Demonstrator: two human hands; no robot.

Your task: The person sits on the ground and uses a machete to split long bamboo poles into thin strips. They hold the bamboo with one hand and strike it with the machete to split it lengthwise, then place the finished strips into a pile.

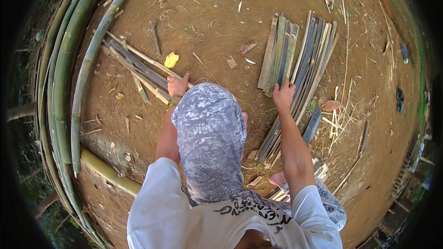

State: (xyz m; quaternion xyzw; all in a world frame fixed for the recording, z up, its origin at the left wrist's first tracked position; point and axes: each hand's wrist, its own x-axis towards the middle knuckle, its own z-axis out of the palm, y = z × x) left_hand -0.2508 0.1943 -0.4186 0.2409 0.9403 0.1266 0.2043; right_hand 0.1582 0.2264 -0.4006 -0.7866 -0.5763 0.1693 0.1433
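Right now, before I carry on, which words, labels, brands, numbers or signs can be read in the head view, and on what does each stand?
White shirt: dark curved printed lettering, which I won't copy out.
Bamboo strips: no lettering that I can see.
Bamboo poles: none that I can see.
Dark object near the right rim: too small to tell whether it bears any.

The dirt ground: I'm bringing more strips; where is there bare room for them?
Widest is the dirt ground between the yellow leaf and the strips on the right, though small scraps dot it. A narrower patch lies between the left forearm and the bamboo poles. Crowded spots are at the right hand, among strips, and the left hand, by another bundle.
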